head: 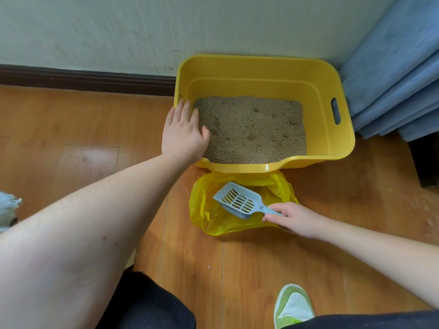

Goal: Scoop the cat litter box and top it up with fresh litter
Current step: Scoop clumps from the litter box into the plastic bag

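The box [263, 74] stood on the floor against the wall, litter [251, 129] lumpy inside. The left hand [183, 134] lay flat, fingers straight, over the box's left rim, steadying it. The right hand [294, 219] pinched the handle of the scoop [240, 200], held over the open bag [213, 214] at the box's near edge. The scoop looked nearly emptied, though a crumb may have clung. Scooping seemed underway; next the scoop needed carrying into the litter.
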The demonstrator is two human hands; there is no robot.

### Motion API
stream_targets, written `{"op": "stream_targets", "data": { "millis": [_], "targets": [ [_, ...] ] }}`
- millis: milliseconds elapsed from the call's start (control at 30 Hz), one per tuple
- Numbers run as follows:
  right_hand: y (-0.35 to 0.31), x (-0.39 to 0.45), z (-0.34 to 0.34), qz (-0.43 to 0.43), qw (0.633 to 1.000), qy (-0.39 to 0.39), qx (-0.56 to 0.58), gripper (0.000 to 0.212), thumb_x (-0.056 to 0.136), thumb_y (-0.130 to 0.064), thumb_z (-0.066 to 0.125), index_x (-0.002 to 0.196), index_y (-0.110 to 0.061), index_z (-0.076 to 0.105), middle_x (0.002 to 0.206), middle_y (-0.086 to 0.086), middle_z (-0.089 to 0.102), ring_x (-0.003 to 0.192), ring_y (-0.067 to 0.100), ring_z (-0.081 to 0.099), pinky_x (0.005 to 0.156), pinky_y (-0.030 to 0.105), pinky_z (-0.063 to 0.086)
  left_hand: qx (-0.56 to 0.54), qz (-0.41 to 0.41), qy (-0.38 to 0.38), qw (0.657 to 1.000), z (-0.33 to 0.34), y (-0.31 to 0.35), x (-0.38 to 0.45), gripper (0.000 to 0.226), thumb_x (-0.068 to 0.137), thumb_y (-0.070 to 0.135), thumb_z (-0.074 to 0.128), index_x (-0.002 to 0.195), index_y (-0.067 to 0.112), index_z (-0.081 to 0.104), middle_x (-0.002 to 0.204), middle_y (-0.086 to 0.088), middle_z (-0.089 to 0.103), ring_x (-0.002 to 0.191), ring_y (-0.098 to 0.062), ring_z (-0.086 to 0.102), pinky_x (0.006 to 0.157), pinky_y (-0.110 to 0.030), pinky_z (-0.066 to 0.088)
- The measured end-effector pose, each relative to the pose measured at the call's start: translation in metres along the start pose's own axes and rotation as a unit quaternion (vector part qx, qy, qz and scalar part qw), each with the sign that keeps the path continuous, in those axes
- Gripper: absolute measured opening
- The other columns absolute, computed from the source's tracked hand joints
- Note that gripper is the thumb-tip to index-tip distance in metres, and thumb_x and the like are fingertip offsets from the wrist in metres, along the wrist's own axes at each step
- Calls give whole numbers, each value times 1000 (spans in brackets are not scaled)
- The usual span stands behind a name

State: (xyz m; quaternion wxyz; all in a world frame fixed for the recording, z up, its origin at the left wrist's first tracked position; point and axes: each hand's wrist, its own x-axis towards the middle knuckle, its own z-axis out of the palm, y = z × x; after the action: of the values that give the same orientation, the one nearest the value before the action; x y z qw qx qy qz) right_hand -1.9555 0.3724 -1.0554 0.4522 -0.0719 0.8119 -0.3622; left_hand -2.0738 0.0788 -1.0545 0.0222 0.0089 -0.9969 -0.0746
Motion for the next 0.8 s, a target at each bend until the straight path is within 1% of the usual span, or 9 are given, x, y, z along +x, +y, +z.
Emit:
{"op": "stream_targets", "data": {
  "millis": [67, 200, 300, 367, 533, 600, 667, 733, 800],
  "targets": [
    [0, 0, 1, -50, 997, 49, -25, 23, 96, -33, 55, 92, -13, 66, 49, -17, 40, 49, 2, 35, 51, 19, 25, -1, -1, 1, 1000, 0, 0, 0, 60, 94, 41, 30, 144, 10, 40, 159, -11, 26, 149, -23, 12, 122, -39, 6],
    [-3, 0, -1, -118, 987, 105, -32, 21, 93, -34, 57, 76, -22, 56, 56, -16, 42, 53, 2, 35, 52, 20, 25, -5, -2, 7, 1000, 0, 0, 0, 59, 94, 40, 31, 144, 10, 41, 158, -11, 26, 149, -23, 13, 122, -38, 5],
    [-8, -3, -1, -158, 975, 141, -69, 31, 88, -46, 51, 77, -18, 56, 55, -13, 42, 49, 4, 36, 49, 17, 25, -11, -2, 13, 1000, 1, 0, 0, 59, 94, 40, 30, 144, 10, 42, 158, -11, 28, 149, -23, 14, 122, -38, 6],
    [-10, -3, -2, -169, 969, 168, -70, 35, 86, -49, 48, 80, -17, 59, 55, -13, 44, 48, 4, 38, 49, 15, 26, -15, -3, 15, 1000, 1, 0, -1, 58, 94, 39, 30, 143, 10, 42, 157, -11, 29, 149, -23, 15, 122, -39, 7],
    [-18, 3, -3, -149, 958, 237, -58, 35, 85, -52, 49, 92, -21, 64, 57, -11, 49, 51, 4, 41, 51, 14, 29, -24, -3, 15, 1000, 0, 0, 0, 56, 96, 36, 30, 145, 11, 40, 158, -11, 27, 149, -23, 14, 122, -38, 6],
    [-24, 10, -5, -124, 957, 260, -39, 25, 90, -43, 55, 91, -20, 65, 58, -9, 48, 53, 4, 40, 52, 18, 30, -24, -4, 17, 1000, 1, 0, 0, 56, 95, 35, 31, 145, 11, 40, 158, -11, 28, 149, -22, 14, 122, -38, 6],
    [-36, 17, -10, -102, 960, 259, -25, 17, 94, -32, 57, 89, -17, 65, 59, -7, 47, 53, 5, 37, 51, 22, 29, -26, -5, 19, 999, 0, 0, -1, 57, 94, 35, 28, 145, 11, 41, 157, -11, 29, 149, -23, 15, 122, -38, 6],
    [-50, 26, -17, -77, 965, 250, -32, 18, 95, -31, 55, 87, -17, 63, 61, -5, 49, 53, 6, 38, 51, 23, 28, -30, -5, 19, 999, -1, 1, -2, 59, 93, 36, 26, 145, 11, 41, 157, -12, 30, 148, -23, 16, 122, -38, 7],
    [-64, 37, -26, -38, 969, 243, -37, 22, 96, -28, 50, 86, -11, 60, 65, 1, 52, 56, 12, 41, 52, 28, 29, -33, -6, 18, 999, -2, 1, -2, 59, 93, 34, 27, 146, 11, 38, 157, -11, 30, 148, -23, 16, 122, -38, 7]
  ]
}}
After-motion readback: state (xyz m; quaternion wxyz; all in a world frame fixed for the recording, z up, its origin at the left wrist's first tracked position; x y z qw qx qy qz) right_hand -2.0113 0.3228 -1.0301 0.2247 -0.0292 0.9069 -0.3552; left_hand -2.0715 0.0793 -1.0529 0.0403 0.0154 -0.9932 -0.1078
